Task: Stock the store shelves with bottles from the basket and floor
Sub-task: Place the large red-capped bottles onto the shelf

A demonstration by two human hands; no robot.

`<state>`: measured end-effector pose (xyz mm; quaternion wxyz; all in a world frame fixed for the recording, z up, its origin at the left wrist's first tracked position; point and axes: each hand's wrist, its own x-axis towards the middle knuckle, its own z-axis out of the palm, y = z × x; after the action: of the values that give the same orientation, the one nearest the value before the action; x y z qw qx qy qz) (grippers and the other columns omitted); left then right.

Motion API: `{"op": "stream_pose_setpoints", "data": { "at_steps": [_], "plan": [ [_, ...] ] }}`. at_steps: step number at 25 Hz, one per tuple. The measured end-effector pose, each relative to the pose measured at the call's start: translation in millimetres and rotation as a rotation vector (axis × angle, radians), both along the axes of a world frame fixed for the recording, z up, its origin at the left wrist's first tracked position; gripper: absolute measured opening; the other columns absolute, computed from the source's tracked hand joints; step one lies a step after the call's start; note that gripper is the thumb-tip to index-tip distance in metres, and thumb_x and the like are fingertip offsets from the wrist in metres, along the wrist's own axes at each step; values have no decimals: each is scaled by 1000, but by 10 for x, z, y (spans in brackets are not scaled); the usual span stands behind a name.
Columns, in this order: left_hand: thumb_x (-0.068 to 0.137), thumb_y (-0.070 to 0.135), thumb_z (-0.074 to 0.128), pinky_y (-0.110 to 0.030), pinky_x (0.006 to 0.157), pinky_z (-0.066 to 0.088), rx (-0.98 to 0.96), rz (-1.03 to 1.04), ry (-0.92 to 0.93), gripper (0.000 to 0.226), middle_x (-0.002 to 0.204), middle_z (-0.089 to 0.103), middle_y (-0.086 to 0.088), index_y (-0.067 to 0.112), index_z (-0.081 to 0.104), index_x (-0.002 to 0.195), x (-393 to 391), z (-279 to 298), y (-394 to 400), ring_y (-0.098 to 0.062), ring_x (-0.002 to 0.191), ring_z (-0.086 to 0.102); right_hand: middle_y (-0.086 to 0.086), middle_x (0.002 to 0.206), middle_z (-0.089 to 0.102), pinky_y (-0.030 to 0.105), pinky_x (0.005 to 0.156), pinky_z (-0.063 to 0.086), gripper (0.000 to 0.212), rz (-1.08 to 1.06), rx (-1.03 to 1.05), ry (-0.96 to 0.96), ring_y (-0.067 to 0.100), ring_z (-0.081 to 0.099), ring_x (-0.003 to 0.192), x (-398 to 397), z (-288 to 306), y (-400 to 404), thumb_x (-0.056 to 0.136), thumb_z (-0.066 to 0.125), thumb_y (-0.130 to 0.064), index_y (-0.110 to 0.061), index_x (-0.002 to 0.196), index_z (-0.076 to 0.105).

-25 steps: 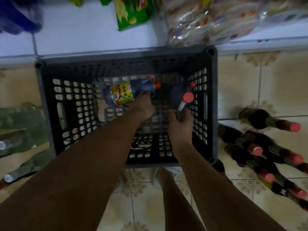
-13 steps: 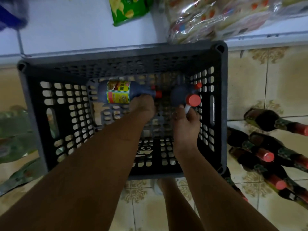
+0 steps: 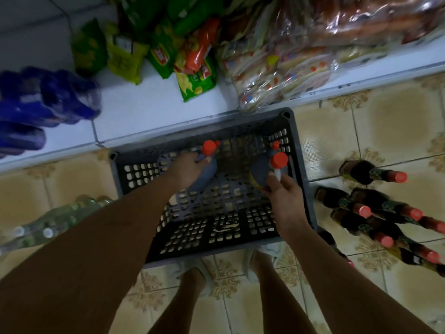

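Observation:
A dark grey slotted basket [image 3: 303,179] stands on the tiled floor against the low white shelf [image 3: 154,109]. Inside it, my left hand [image 3: 187,168] grips a grey bottle with a red cap [image 3: 209,147], now held upright. My right hand [image 3: 281,196] holds the neck of a second grey red-capped bottle [image 3: 261,171], with another red cap [image 3: 275,145] showing just behind it. Several dark sauce bottles with red caps [image 3: 370,210] lie on the floor right of the basket.
Green snack bags [image 3: 192,80] and clear-wrapped bread packs [image 3: 284,68] fill the shelf behind the basket. Blue wrapped packs [image 3: 41,104] sit at the shelf's left. A pack of clear bottles [image 3: 48,225] lies on the floor at left. My legs stand just below the basket.
The left-hand bottle went from lying flat to standing upright, cap up. Both hands lifted their bottles slightly. The camera tilted up, showing more of the shelf.

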<state>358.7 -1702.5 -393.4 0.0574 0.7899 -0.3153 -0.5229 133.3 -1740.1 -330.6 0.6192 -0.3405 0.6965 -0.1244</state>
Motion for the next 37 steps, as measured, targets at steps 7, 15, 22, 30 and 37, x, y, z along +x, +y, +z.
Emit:
{"op": "stream_pose_setpoints", "data": {
  "at_steps": [7, 15, 22, 30, 37],
  "plan": [
    [88, 47, 61, -35, 63, 41, -96, 287, 207, 39, 67, 45, -14, 16, 54, 67, -172, 1268, -115, -23, 63, 48, 25, 100, 67, 54, 89, 56, 30, 7, -84, -18, 39, 68, 96, -105, 1087, -244, 92, 62, -35, -6, 86, 68],
    [98, 27, 53, -29, 58, 46, -206, 161, 376, 40, 59, 45, -6, 12, 49, 62, -132, 3059, -801, -12, 41, 45, 20, 68, 55, 33, 60, 41, 36, 67, -393, -55, 17, 51, 59, -307, 2526, -746, 99, 57, -27, -2, 73, 63],
    [94, 27, 55, -31, 58, 42, -364, -140, 358, 37, 56, 42, -3, 13, 48, 60, -130, 4622, -1708, -14, 43, 32, 33, 64, 36, 37, 59, 26, 59, 71, -780, -37, 24, 33, 55, -423, 3662, -1426, 99, 56, -36, 14, 69, 48],
    [95, 29, 45, -21, 48, 48, -605, -54, 351, 31, 60, 41, 6, 24, 38, 65, -239, 5385, -2597, -12, 48, 23, 1, 43, 43, 34, 55, 34, 45, 87, -948, -44, 19, 41, 48, -225, 4302, -2356, 95, 57, -27, -3, 56, 53],
    [93, 35, 48, -25, 62, 46, -717, 309, 439, 31, 64, 50, 5, 22, 44, 65, -330, 5003, -3259, -11, 45, 31, 11, 63, 61, 41, 61, 54, 43, 64, -885, -129, 28, 63, 55, 97, 4207, -2875, 100, 43, -29, -14, 62, 59]
  ]
}}
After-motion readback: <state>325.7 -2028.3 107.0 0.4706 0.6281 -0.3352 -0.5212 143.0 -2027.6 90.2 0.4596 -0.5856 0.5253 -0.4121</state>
